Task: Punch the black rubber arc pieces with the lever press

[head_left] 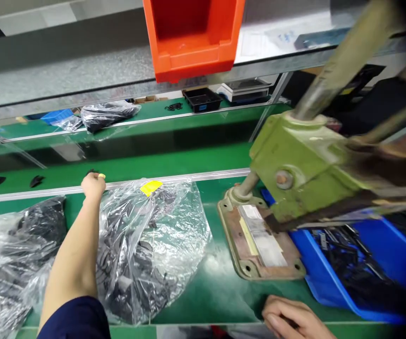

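My left hand [93, 184] reaches far forward over the metal rail to the green belt [174, 162], fingers curled on a small black part [92, 172], with a yellow finger cot showing. My right hand [289, 316] rests at the near table edge with its fingers curled over something dark I cannot make out. Between my arms lies a clear plastic bag [153, 240] of black parts with a yellow label [150, 187]. A green hand press [302, 165] stands on its metal base plate [259, 240] at the right.
A second bag [8, 263] of black parts lies at the left. A blue bin [365, 268] of black parts sits under the press arm. Two black parts [15, 181] lie on the belt. An orange bin [192, 37] hangs overhead. A black tray [202, 100] and another bag [107, 114] are beyond.
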